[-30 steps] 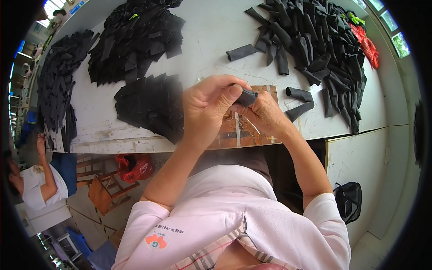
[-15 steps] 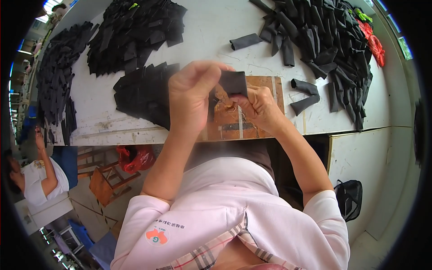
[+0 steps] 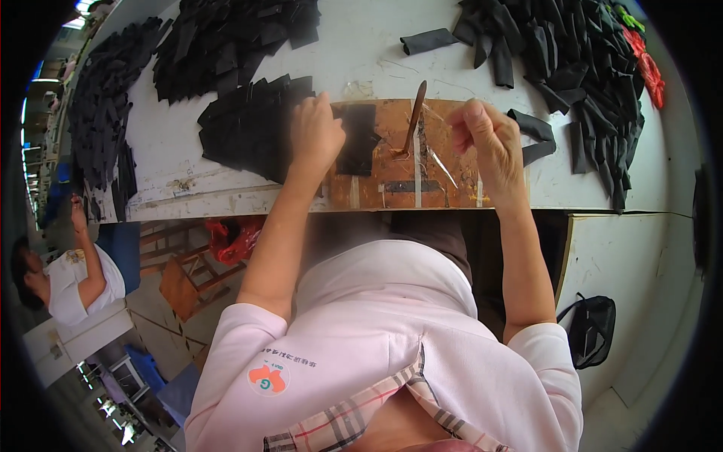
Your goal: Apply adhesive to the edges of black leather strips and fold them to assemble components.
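My left hand (image 3: pixel 316 137) is at the right edge of a fanned pile of black fabric pieces (image 3: pixel 241 132). Its fingers are curled downward and slightly blurred, so whatever they pinch is hidden. Beside it, a flat black fabric piece (image 3: pixel 357 141) rests over the left part of a worn brown board (image 3: pixel 459 181). From the board's middle a brown pointed rod (image 3: pixel 416 113) rises, leaning a little. My right hand (image 3: pixel 491 143) hovers over the board's right side, to the right of the rod. Its fingers are half curled and apart, with nothing visible in them.
More black pieces (image 3: pixel 233 53) are heaped at the far left, with another long heap (image 3: pixel 105 113) beyond. Rolled black fabric tubes (image 3: pixel 561 68) pile up at the right, near a red plastic bag (image 3: pixel 648 71). A person (image 3: pixel 79 279) is at the left.
My hands have moved apart, the left toward the black pile and the right to the right. The black piece between them has left my right hand, and the rod is now visible.
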Tool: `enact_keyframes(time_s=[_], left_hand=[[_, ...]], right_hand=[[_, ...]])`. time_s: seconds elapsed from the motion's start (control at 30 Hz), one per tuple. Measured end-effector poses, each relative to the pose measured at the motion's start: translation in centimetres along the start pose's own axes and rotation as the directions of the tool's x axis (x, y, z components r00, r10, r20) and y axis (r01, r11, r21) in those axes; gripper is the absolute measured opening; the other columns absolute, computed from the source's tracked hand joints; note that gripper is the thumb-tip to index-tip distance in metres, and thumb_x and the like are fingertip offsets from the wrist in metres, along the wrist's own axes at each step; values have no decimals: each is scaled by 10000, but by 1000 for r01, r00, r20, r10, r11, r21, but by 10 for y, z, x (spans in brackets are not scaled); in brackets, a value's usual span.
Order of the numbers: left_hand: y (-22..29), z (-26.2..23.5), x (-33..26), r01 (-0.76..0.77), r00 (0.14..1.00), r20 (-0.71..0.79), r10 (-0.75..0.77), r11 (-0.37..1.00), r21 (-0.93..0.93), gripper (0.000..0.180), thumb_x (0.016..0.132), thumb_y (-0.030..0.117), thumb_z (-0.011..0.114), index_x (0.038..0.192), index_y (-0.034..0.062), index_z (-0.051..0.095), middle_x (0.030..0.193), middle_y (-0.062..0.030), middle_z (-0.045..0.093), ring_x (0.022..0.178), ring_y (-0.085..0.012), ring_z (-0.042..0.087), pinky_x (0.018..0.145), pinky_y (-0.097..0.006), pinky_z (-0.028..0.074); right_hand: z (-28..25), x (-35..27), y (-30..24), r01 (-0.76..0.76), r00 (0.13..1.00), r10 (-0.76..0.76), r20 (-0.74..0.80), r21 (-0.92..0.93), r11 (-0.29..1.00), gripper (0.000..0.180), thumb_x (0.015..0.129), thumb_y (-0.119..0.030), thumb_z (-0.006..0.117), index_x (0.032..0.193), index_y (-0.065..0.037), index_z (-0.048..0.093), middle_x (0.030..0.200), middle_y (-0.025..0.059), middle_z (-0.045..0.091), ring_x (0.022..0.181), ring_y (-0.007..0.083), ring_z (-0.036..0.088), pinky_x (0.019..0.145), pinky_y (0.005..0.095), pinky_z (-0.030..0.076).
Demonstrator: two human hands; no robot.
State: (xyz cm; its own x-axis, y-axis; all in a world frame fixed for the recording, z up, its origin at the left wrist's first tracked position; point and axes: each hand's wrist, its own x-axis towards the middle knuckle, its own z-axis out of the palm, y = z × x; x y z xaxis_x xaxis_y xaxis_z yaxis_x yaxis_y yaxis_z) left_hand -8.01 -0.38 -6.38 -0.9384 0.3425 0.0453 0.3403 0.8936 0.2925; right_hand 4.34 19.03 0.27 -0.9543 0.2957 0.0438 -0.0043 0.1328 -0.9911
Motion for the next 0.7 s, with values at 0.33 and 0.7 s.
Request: enact_keyframes(time_s=[0.33, 0.7], left_hand=[[-19, -29, -4, -7, 990, -98, -101, 658, -753, 133, 714, 73, 624, 809, -5, 573, 729, -81, 585, 690, -215, 572, 585, -312, 444], [31, -31, -111, 503, 864, 487, 129, -167, -848, 143, 760, 38, 622, 864, 14, 528, 773, -49, 569, 618, -107, 524, 559, -205, 428]], right_hand=[[54, -48, 22, -127, 981, 139, 138, -94, 987, 356, 869, -292, 520, 757, 40, 578, 522, 47, 475, 511, 106, 454, 472, 263, 378], [80, -39, 4, -211, 974, 225, 12, 404, 890, 220, 750, -168, 682, 842, 17, 603, 629, 6, 566, 591, 61, 502, 541, 197, 429]])
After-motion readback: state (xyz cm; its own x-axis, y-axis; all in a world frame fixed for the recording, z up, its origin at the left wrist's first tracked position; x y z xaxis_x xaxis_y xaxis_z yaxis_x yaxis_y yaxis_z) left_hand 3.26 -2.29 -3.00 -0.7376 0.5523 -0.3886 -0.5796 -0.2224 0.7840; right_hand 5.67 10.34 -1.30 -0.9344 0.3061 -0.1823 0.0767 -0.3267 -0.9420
